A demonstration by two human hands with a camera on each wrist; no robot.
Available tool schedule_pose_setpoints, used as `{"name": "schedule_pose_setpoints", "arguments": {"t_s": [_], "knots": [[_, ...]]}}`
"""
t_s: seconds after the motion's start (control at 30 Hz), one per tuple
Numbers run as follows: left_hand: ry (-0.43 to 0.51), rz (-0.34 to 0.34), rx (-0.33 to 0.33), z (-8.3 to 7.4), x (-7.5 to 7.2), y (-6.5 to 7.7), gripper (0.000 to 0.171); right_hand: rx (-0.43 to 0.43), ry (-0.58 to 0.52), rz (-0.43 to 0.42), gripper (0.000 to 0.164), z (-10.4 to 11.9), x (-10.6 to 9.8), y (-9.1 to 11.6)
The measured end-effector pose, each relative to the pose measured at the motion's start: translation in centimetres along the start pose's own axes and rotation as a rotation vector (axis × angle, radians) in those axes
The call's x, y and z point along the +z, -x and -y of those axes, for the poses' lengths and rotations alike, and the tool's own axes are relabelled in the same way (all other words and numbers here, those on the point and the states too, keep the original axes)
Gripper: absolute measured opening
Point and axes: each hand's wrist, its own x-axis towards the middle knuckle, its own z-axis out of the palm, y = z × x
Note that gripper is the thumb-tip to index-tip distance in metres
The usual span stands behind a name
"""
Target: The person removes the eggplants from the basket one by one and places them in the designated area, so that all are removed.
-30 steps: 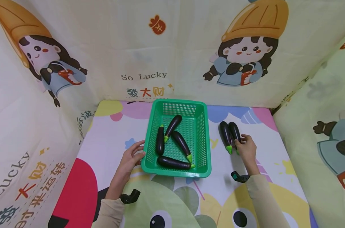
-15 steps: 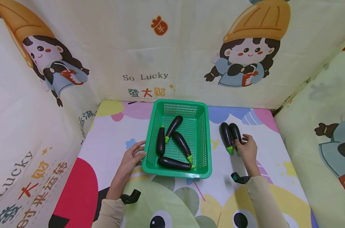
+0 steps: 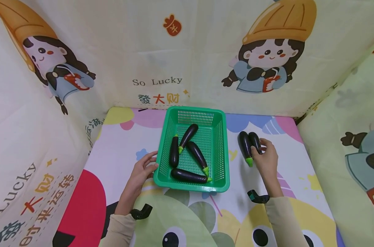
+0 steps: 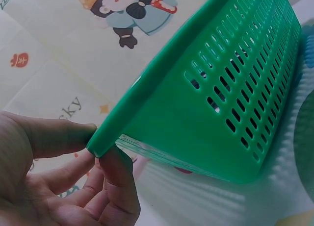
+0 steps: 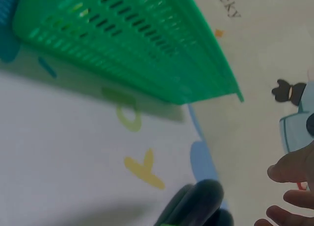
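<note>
My left hand [image 3: 141,169] pinches the left rim of a green perforated plastic basket [image 3: 222,168], thumb on top and index finger beneath, as the left wrist view shows. Inside lie several dark purple eggplants with green stems, one of them an eggplant [image 3: 188,176] along the near end. Right of the basket, two more eggplants lie side by side: a left eggplant [image 3: 244,144] and a right eggplant [image 3: 254,139]. Over the right one is my right hand [image 3: 267,157], its thumb and fingers spread around its near part, hiding its stem. In the right wrist view, the fingertips [image 5: 277,173] appear apart from the eggplants.
A patterned cloth [image 3: 236,212] covers the table. Printed cloth walls [image 3: 202,68] close in the back and both sides, the basket's far end close to the back one. Each wrist carries a small black camera [image 3: 141,212].
My right hand has shifted slightly, its thumb and fingers now farther up over the right eggplant, covering its stem. The left hand, basket and eggplants stay put.
</note>
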Motion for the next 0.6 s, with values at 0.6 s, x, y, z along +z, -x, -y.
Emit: {"name": "schedule_pose_setpoints", "arguments": {"t_s": [0.6], "knots": [[0.008,0.003,0.009,0.0,0.0,0.0,0.056,-0.109,-0.061,0.064,0.050,3.6,1.0,2.3]]}}
